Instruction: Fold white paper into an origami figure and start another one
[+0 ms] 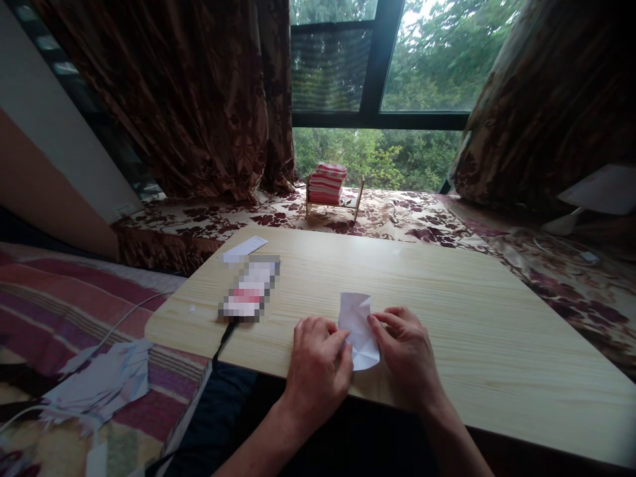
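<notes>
A small creased piece of white paper (358,324) is held upright-ish over the near part of the wooden table (427,291). My left hand (320,361) grips its left edge, with the thumb and curled fingers closed on it. On the opposite edge, my right hand (405,351) pinches the paper between thumb and forefinger. Fold lines run across the sheet. Left of my hands lies a pixelated phone-shaped device (251,288) with a black cable (224,341) leading off the table edge.
A white paper strip (245,248) lies behind the device, and a tiny scrap (191,309) sits to its left. Loose papers (104,384) are heaped on the striped bedding (173,391). On the window ledge, a small rack (360,199) holds folded red-and-white cloths (326,183). A lamp (599,189) stands right.
</notes>
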### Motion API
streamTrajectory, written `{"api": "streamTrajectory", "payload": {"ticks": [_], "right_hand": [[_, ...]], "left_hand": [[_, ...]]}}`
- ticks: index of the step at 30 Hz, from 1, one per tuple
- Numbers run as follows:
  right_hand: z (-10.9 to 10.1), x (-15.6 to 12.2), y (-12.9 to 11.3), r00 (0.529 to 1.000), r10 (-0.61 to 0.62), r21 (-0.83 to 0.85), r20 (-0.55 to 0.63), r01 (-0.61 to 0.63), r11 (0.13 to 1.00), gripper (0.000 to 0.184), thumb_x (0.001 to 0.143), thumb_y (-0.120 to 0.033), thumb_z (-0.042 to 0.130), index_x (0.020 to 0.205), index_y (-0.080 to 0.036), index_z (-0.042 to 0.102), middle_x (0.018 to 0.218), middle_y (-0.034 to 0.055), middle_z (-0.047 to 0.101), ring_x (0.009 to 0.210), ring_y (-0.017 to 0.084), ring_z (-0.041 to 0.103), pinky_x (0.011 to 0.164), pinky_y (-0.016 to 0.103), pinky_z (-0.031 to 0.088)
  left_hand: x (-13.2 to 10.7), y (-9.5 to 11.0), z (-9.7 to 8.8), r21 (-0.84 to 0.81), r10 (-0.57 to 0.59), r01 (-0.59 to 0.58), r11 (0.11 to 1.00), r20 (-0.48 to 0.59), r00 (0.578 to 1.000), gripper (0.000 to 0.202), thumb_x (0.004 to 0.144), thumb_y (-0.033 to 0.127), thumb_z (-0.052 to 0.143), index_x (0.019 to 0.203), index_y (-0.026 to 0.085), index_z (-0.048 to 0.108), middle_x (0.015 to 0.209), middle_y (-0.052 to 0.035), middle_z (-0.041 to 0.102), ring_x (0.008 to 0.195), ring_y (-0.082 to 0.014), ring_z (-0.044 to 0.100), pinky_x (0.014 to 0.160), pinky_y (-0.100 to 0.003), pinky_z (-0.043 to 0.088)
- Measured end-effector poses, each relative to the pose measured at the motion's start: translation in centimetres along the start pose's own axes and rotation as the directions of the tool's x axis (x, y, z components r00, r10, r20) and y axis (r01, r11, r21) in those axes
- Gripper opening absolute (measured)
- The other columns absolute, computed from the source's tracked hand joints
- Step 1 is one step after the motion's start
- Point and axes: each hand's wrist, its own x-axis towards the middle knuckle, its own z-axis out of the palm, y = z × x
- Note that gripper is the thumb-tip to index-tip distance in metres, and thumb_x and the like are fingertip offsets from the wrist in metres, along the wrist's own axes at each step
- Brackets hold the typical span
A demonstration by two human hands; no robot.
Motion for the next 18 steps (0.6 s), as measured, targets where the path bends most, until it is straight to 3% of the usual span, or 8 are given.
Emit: {"api": "streamTrajectory", "payload": {"ticks": [12, 15, 18], "right_hand": [[-0.2, 0.1, -0.4, 1.000, 0.000, -0.025, 0.008, 0.001, 1.000, 0.029, 0.084, -0.042, 0.055, 0.073, -0.022, 0.072, 0.079, 0.0054, 0.062, 0.075, 0.020, 0.057, 0.070, 0.034, 0.044], [-0.2, 0.1, -0.5, 1.000, -0.010, -0.041, 0.015, 0.011, 0.999, 0.029, 0.084, -0.043, 0.055, 0.073, -0.023, 0.072, 0.078, 0.0053, 0.062, 0.076, 0.021, 0.057, 0.072, 0.035, 0.043], [-0.3, 0.0, -0.4, 0.999, -0.019, -0.064, 0.032, 0.021, 0.998, 0.028, 0.084, -0.043, 0.054, 0.074, -0.024, 0.072, 0.079, 0.0053, 0.062, 0.078, 0.022, 0.058, 0.073, 0.037, 0.043]], "left_hand": [[0.6, -0.1, -0.1, -0.005, -0.014, 0.014, 1.000, 0.047, 0.999, 0.022, 0.084, 0.018, 0.050, 0.098, 0.017, 0.067, 0.086, -0.0073, 0.059, 0.088, -0.0226, 0.051, 0.084, -0.041, 0.039], [2.0, -0.3, -0.2, 0.088, 0.039, -0.051, 0.995, 0.131, 0.991, 0.024, 0.085, 0.018, 0.050, 0.104, 0.019, 0.066, 0.087, -0.0073, 0.061, 0.087, -0.0235, 0.052, 0.080, -0.040, 0.039], [3.4, -0.6, -0.2, 0.218, 0.112, -0.164, 0.962, 0.233, 0.966, 0.020, 0.084, 0.017, 0.052, 0.097, 0.020, 0.067, 0.085, -0.0082, 0.062, 0.086, -0.0252, 0.051, 0.078, -0.041, 0.039]]}}
